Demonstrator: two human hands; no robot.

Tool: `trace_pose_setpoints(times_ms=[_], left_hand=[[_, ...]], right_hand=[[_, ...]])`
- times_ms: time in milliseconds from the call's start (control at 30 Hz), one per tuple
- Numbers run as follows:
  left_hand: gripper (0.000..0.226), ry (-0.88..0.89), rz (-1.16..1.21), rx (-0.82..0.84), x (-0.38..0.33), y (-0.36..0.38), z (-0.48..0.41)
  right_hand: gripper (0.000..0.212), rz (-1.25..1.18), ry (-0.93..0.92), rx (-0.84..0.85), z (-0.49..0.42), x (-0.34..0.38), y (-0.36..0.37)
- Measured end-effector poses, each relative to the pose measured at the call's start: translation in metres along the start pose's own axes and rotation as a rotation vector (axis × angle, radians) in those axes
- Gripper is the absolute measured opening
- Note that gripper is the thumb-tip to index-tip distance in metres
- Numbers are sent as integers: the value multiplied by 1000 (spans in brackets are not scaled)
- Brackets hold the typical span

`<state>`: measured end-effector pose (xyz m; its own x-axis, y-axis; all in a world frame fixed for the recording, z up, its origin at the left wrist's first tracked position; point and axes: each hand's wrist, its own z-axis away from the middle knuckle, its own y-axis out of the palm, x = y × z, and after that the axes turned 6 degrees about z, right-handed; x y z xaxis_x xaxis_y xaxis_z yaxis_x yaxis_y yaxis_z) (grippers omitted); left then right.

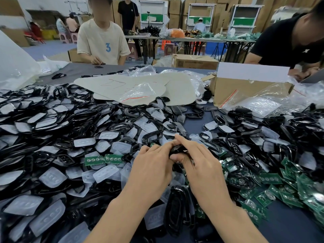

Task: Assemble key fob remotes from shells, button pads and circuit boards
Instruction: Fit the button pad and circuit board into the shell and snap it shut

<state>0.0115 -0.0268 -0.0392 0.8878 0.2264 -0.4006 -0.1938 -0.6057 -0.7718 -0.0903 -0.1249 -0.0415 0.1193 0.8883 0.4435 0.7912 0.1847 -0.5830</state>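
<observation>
Black plastic shows between both hands: one key fob shell held above the heap near the middle of the table. The left hand curls its fingers over the left end of the key fob shell and grips it. The right hand grips the other end, thumb pressed against the near edge and forefinger stretched straight out past the top. How the inside of the key fob shell is filled cannot be told, as the fingers cover most of it. Directly under the hands and spreading far to the left lies a thick litter of loose shells, mostly open black frames, mixed with translucent white button pads. A pair of green circuit boards rests on that pile just left of the left hand, and many more boards lie heaped to the right, running toward the near right corner. Beyond the heap lie beige sheets marked with red scribbles, a clear plastic bag resting on them. To their right stands an open cardboard box with more clear bags beside it. Across the table a person in a beige T-shirt stands handling a dark part, and at the far right a person in a black shirt bends over the box.
</observation>
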Motion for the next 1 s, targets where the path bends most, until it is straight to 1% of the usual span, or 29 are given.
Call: trace_pose_setpoints(times_ms=[67,167,200,233,267,400,533,667,800,867,900,1000], left_hand=[[44,-26,150,11,-2,-2,-1],[24,-22,428,83,0,-3,-2],[16,-12,495,86,0,-4,-3],[14,-4,542,84,1,-5,-4],[17,8,568,86,1,-6,-4],[24,29,540,118,2,-6,-2],[23,38,521,132,5,-4,-2],[21,-14,567,159,7,-2,-1],[31,-41,591,184,8,-2,-2],[40,-74,597,160,6,-1,-3],[41,-79,604,130,4,-1,-4],[28,-70,640,23,-4,-5,-5]], right_hand=[[35,-135,103,7,-1,2,-2],[25,-419,245,10,-4,0,-6],[24,-477,266,9,-5,0,-7],[26,-506,266,7,-5,-1,-8],[30,-517,259,6,-6,-2,-9],[42,-522,295,26,-7,-2,-11],[42,-498,297,28,-7,-4,-11],[45,-484,293,32,-8,-3,-12],[40,-509,317,31,-9,-1,-11],[37,-551,347,30,-10,-1,-11],[34,-566,360,32,-10,-1,-12],[16,-601,405,21,-9,2,-12]])
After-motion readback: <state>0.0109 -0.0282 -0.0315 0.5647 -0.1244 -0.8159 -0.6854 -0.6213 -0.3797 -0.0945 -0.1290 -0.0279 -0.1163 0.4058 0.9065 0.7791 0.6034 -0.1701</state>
